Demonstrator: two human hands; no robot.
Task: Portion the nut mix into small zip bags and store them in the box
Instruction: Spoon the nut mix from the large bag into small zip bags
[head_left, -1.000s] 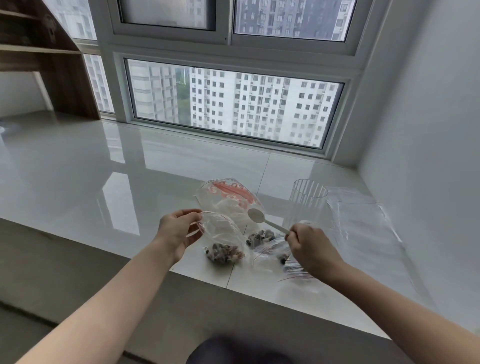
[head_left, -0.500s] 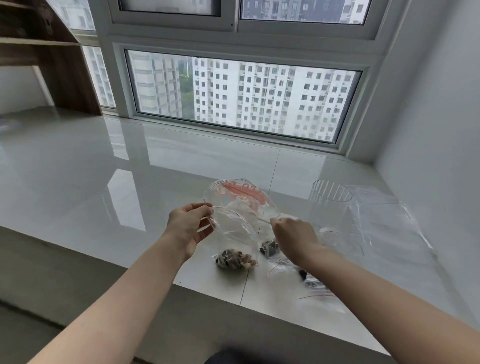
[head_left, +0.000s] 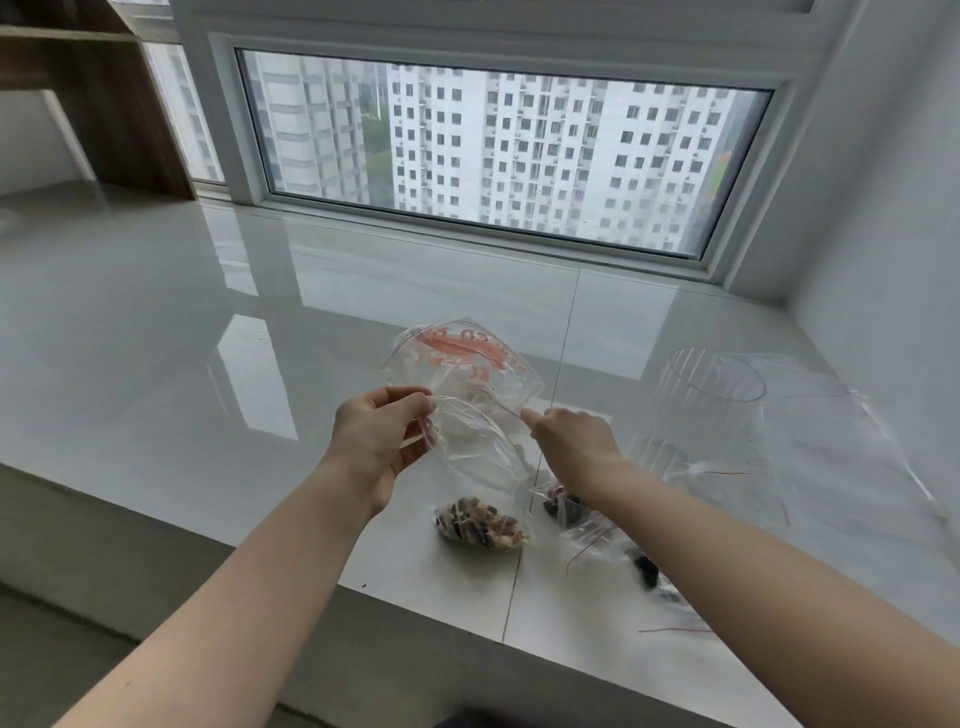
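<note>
My left hand (head_left: 382, 447) pinches the rim of a small clear zip bag (head_left: 475, 449), which hangs open above the sill with a clump of nut mix (head_left: 480, 522) at its bottom. My right hand (head_left: 571, 441) grips the handle of a white spoon (head_left: 501, 405). The spoon points away from me into the large clear bag with red print (head_left: 457, 353) just behind the small one. Its bowl is hard to make out through the plastic. Two more small bags holding nuts (head_left: 563, 506) (head_left: 647, 569) lie under my right forearm.
A clear ribbed container (head_left: 696, 415) stands to the right of my right hand. A flat sheet of clear plastic bags (head_left: 841, 447) lies beyond it near the right wall. The glossy white sill (head_left: 208, 338) runs left to a wooden shelf (head_left: 130, 114); its front edge drops off near me.
My right hand lifted off the bags on the sill and carried the spoon forward into the large printed bag. My left hand kept hold of the small bag.
</note>
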